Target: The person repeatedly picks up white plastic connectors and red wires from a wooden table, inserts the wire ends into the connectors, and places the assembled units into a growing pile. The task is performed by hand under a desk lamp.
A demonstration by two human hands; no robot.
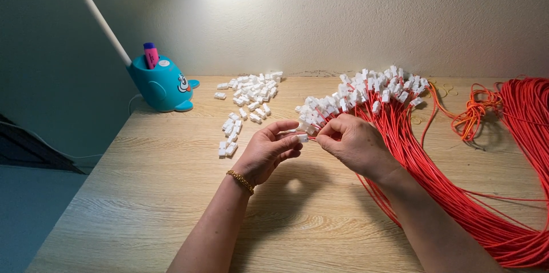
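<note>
- Head view: the left hand (269,150) pinches a small white plastic connector (302,137) between thumb and fingertips, just above the wooden table (154,193); a gold bracelet (241,181) sits on that wrist.
- The right hand (351,144) is closed on the end of a red wire (313,137), with its fingertips meeting the connector, so the two hands touch at that spot near the middle of the table.
- Under and behind the right hand lies a thick bundle of red wires (457,204), sweeping off to the right edge; the ends nearest the wall carry a row of fitted white connectors (366,93).
- Left of the hands, loose white connectors (249,98) lie scattered in a pile and a few small clusters.
- A small tangle of orange wire (472,115) rests near the right, beside the red bundle.
- At the far left stands a turquoise whale-shaped desk lamp base (162,85) holding a pink marker (151,54), its white arm (97,12) rising up.
</note>
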